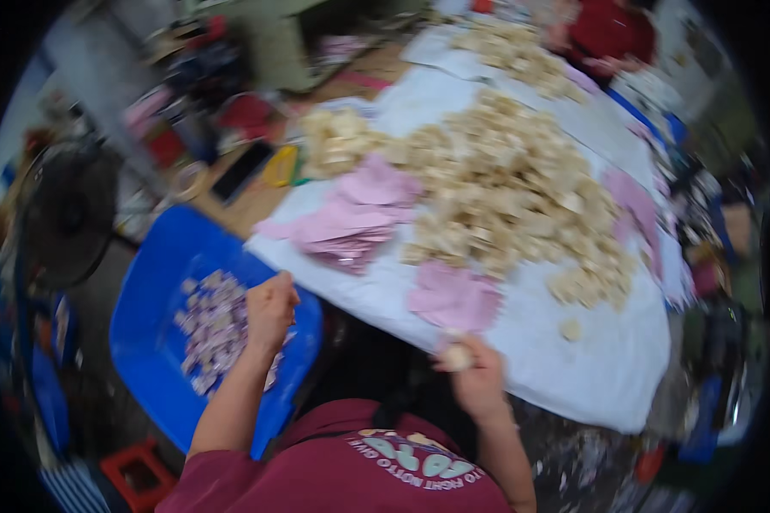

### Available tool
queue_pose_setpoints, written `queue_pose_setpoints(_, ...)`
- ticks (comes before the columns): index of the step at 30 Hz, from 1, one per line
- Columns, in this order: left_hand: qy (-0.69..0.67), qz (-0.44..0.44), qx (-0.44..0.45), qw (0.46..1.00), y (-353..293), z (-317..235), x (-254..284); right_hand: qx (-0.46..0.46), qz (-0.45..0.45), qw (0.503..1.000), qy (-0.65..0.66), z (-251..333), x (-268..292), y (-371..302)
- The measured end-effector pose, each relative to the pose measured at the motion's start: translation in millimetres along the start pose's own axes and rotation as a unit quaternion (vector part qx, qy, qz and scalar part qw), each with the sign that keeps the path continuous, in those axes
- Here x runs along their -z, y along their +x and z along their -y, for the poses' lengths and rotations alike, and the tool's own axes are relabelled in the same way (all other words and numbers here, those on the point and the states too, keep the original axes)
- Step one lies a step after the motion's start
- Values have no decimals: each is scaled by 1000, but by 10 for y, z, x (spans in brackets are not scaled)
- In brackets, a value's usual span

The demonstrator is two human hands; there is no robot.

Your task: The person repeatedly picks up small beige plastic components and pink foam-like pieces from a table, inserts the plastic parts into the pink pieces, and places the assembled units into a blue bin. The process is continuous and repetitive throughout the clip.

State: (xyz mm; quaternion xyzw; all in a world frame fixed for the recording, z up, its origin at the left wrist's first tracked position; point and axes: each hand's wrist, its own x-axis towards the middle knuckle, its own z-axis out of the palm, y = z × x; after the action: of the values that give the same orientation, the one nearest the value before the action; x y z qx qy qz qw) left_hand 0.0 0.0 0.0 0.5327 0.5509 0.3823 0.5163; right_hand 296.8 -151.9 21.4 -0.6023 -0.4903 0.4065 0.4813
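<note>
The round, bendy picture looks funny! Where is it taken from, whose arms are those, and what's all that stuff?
There's no robot here, just a person with two bare hands. The camera sits on their head and looks down. Its very wide lens makes straight edges bend. The dark red shirt at the bottom is the wearer's own.

On the white cloth lie a big heap of cream pieces and some flat pink pieces. The left hand is curled over a blue tub with small purple-and-pale bits; I can't tell if it holds anything. The right hand holds a small round pale piece.
</note>
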Motion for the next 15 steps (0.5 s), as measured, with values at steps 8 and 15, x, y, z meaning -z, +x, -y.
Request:
queue_pose_setpoints(8,368,-182,-17,912,-322,797,1100,6,-262,965,-29,-390,465,71)
queue_pose_setpoints(15,336,-335,-239,847,1091,-236,1444,2,-297,955,-20,-578,414,96)
